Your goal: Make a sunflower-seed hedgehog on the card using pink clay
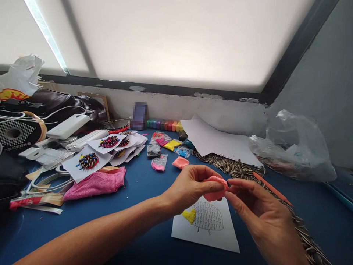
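My left hand [190, 187] is closed on a lump of coral-pink modelling clay [213, 193], thumb on top. From the other side, my right hand [259, 209] pinches the clay's right end between thumb and fingers. A small dark spot shows at those fingertips, too small to name. Below both hands lies a white sheet of paper [204, 241] with a drawn rounded body full of short wavy marks and two legs. Yellow clay [189, 216] covers the left part of the drawing. Just behind my left hand rests a coral-coloured packet [180, 162].
Small clay packets [159, 162] lie mid-table. Sunflower seeds [234, 167] stretch along the right, with an orange stick [273, 188] among them. White paper [217, 141], a plastic bag [298, 151], seed-decorated cards [87, 162], a pink cloth [96, 183] and a white power bank [68, 126] surround the workspace.
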`<state>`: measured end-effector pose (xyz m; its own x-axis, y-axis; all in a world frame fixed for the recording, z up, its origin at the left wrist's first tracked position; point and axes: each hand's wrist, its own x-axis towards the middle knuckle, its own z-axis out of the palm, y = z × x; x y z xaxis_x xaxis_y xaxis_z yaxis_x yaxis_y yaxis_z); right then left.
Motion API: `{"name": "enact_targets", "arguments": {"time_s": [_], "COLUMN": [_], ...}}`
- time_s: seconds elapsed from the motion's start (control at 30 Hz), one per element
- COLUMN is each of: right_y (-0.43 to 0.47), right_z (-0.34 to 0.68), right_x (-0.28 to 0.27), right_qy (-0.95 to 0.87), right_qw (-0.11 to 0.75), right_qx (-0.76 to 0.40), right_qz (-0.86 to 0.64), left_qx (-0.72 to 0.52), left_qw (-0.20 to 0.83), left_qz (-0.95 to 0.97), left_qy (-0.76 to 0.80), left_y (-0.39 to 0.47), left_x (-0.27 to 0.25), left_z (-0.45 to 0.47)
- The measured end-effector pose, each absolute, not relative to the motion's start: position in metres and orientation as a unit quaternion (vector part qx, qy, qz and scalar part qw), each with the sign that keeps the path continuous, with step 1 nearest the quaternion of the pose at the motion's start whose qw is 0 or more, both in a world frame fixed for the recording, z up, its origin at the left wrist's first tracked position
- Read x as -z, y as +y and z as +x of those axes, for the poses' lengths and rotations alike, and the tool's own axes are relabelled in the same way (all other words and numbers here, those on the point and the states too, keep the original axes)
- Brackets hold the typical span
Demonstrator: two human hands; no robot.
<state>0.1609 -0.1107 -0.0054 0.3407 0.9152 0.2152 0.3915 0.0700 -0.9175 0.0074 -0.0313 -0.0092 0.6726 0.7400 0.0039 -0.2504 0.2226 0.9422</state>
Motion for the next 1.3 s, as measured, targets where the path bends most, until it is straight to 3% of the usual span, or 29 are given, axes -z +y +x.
{"name": "enact_targets", "arguments": {"time_s": [0.23, 0.53, 0.77, 1.3], "right_y": [-0.11, -0.116, -0.116, -0.118], "right_z": [0.165, 0.166, 0.167, 0.16], "right_x": [0.005, 0.003, 0.004, 0.0], "right_qy": [-0.579, -0.681, -0.677, -0.692], "right_qw": [0.479, 0.402, 0.426, 0.432], "right_qx": [-0.23, -0.08, -0.045, -0.029], "right_qz": [-0.618, -0.606, -0.599, -0.578], "left_qx": [-0.308, -0.311, -0.272, -0.264], "left_qw": [0.755, 0.714, 0.767, 0.694], "left_qz": [0.531, 0.572, 0.541, 0.618], "left_qy": [0.232, 0.256, 0.213, 0.259], "left_y": [-0.033, -0.034, -0.033, -0.041], "left_x": [0.01, 0.009, 0.007, 0.019], "left_z": [0.008, 0.005, 0.003, 0.01]}}
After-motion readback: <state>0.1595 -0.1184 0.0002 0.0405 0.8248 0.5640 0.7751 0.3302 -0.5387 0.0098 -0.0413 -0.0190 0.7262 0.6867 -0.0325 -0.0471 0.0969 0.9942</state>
